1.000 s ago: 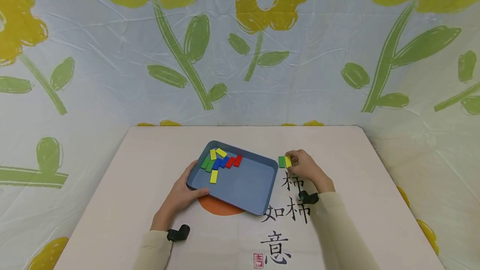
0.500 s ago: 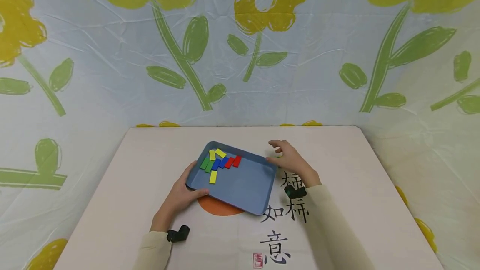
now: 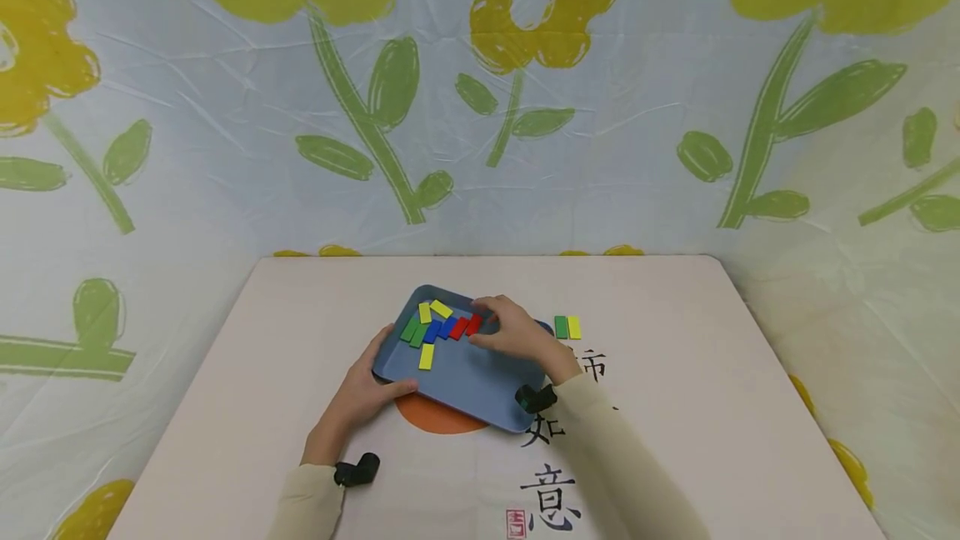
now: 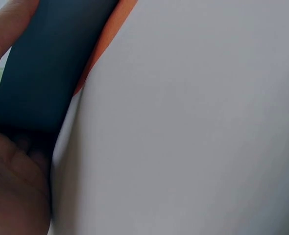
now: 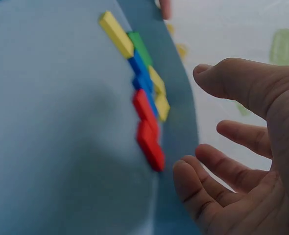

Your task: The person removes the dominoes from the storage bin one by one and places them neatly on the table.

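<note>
A blue tray [image 3: 480,382] lies tilted on the table, with green, blue, red and yellow blocks in its upper left part. My left hand [image 3: 362,386] grips the tray's left end, thumb on the near rim; in the left wrist view the fingers go under the tray wall [image 4: 36,73]. Over the tray is my right hand [image 3: 517,330], fingers apart and holding nothing, beside the rightmost red block [image 3: 474,324]. The right wrist view shows this hand [image 5: 242,147] with spread fingers near the red blocks [image 5: 149,147].
Right of the tray, a green block [image 3: 561,327] and a yellow block [image 3: 574,327] stand side by side on the table [image 3: 300,298]. Black characters [image 3: 551,498] and an orange disc [image 3: 435,417] mark the cloth. A flowered curtain [image 3: 600,190] hangs behind.
My right hand has let go of the yellow block, which rests beside the green one, and moved left over the tray. My left hand and the tray have stayed in place.
</note>
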`<state>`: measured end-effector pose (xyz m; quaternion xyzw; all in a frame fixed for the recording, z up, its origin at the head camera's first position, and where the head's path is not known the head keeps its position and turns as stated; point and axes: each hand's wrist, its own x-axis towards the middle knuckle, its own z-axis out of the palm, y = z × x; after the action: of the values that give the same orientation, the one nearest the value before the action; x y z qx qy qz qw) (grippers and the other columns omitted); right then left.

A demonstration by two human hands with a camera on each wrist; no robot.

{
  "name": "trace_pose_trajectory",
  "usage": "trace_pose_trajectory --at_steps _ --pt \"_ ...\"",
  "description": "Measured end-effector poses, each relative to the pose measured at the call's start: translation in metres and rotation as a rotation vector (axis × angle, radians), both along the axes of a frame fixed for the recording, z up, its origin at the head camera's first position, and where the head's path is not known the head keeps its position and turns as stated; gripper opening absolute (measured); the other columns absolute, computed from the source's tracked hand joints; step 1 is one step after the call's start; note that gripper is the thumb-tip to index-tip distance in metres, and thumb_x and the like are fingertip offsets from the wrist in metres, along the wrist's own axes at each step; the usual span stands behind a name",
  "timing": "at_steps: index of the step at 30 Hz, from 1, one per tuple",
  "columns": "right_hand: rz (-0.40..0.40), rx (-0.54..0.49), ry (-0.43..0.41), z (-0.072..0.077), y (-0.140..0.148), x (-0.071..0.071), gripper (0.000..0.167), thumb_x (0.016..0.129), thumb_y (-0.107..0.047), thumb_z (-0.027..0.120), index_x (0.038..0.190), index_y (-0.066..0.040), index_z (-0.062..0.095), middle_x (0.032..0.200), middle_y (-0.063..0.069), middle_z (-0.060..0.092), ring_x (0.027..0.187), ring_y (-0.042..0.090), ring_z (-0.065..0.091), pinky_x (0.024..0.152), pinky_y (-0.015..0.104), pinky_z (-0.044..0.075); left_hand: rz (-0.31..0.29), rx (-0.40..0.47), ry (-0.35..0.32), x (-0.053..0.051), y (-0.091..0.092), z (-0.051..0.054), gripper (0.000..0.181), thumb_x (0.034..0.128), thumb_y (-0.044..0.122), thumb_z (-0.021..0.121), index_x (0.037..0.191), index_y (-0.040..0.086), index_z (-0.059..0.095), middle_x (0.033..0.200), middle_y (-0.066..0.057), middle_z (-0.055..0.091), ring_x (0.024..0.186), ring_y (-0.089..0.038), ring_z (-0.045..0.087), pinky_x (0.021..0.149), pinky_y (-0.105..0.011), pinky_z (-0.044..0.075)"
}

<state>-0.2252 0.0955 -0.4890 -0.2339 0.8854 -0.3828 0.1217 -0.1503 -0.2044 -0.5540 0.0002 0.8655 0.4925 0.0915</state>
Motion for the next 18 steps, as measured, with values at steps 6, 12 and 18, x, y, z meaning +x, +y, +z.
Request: trace_pose_trajectory --at_steps 6,12,18 --pt "0.041 0.07 -0.011 -0.019 -0.013 -0.002 0.062 0.091 -0.027 0.078 0.144 -0.004 0.056 0.131 0.012 0.063 0.11 0.024 0.062 0.095 0.04 0.056 0.003 -0.012 -0.003 0.001 0.0 0.001 0.111 0.0786 0.051 0.087 0.165 0.033 0.019 0.169 -0.014 0.026 0.154 -0.041 0.027 0.122 -0.066 0.026" --pt "0.058 0.081 -0.028 -0.022 -0.014 0.002 0.057 0.091 -0.025 0.079 0.14 -0.005 0.059 0.119 0.008 0.066 0.105 0.02 0.06 0.095 0.039 0.055 0.003 -0.018 -0.012 0.002 0.0 0.0 0.112 0.0779 0.054 0.086 0.165 0.035 0.018 0.169 -0.013 0.026 0.154 -0.041 0.027 0.121 -0.066 0.026" --pt "0.055 0.083 -0.017 -0.017 -0.008 0.005 0.055 0.089 -0.023 0.082 0.137 -0.007 0.062 0.12 0.008 0.066 0.103 0.019 0.061 0.091 0.038 0.056 -0.002 -0.006 -0.013 0.001 0.0 0.001 0.112 0.0782 0.053 0.087 0.165 0.035 0.018 0.17 -0.013 0.025 0.154 -0.041 0.026 0.122 -0.066 0.026"
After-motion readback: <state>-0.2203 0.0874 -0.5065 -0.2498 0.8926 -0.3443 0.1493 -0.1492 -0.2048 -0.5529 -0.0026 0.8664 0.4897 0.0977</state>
